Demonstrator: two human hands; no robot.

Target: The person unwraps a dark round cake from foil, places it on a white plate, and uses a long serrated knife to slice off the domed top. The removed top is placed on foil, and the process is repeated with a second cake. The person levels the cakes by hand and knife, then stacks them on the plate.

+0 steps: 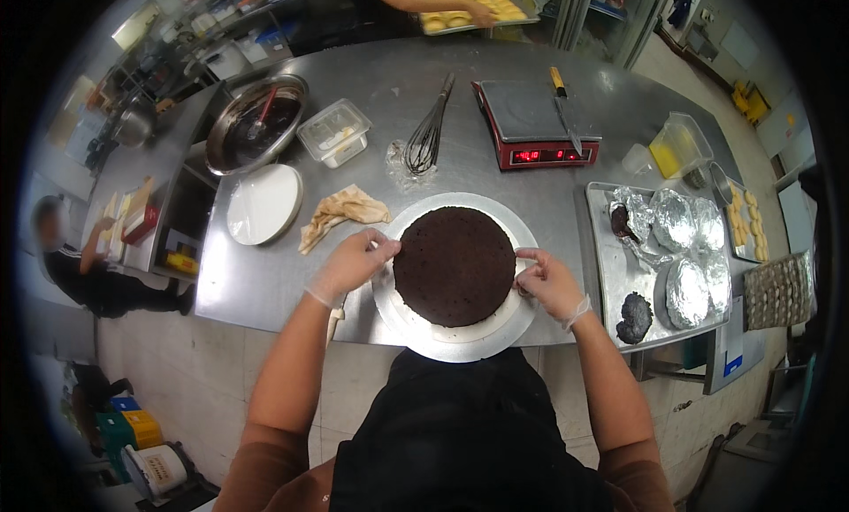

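A round dark chocolate cake layer lies on a white cake board on a round metal turntable, close to the table's front edge. My left hand, in a clear glove, has its fingertips at the cake's left side. At its right side is my gloved right hand, fingers curled by the edge. Whether either hand bears the cake's weight cannot be told. Beyond my left hand lies a stained cloth. A wire whisk rests on crumpled plastic film behind the turntable.
A steel bowl of dark chocolate mixture, a lidded plastic tub and white round boards stand left. Right are a red scale with a knife and a tray of foil-wrapped rounds. Co-workers are at far left and across the table.
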